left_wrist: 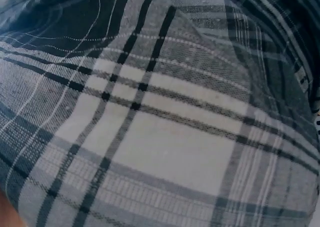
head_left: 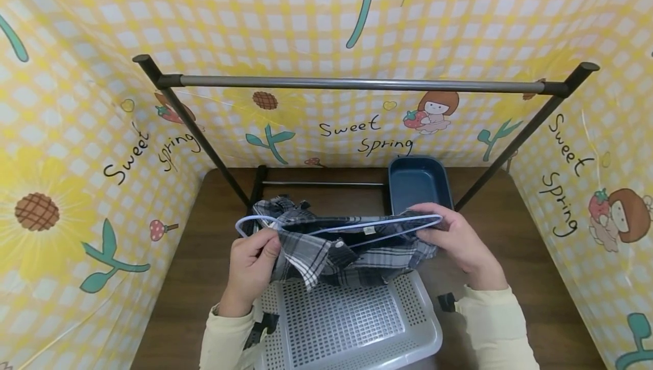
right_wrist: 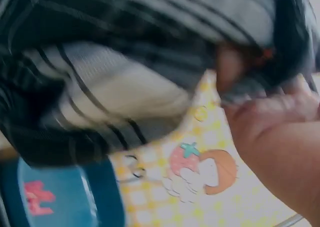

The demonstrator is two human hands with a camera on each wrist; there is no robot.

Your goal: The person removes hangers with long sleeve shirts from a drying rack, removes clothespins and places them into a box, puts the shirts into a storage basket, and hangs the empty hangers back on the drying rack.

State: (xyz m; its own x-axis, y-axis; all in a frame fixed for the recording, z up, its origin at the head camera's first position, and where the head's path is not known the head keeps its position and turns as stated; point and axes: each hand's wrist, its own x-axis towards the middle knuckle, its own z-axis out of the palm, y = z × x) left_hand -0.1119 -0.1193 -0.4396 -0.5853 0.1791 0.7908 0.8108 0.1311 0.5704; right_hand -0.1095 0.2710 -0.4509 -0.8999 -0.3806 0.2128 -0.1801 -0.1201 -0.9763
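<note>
A grey-and-black plaid shirt (head_left: 352, 262) hangs between my two hands, with a light blue hanger (head_left: 388, 224) lying along its opening. My left hand (head_left: 251, 265) grips the shirt cloth beside the hanger's curved left end. Over at the other end, my right hand (head_left: 461, 242) pinches the shirt at the hanger's right tip, fingers above and thumb below. Plaid cloth (left_wrist: 170, 137) fills the left wrist view and hides the left fingers. In the right wrist view the picture is blurred, and folds of cloth partly cover the right fingers.
Below the shirt is a grey perforated basket (head_left: 425, 307) on the brown table (head_left: 541, 302). A dark metal rack (head_left: 357, 83) stands behind with its bar across. At the back right sits a blue bin (head_left: 418, 180), holding something small and pink (right_wrist: 39, 198).
</note>
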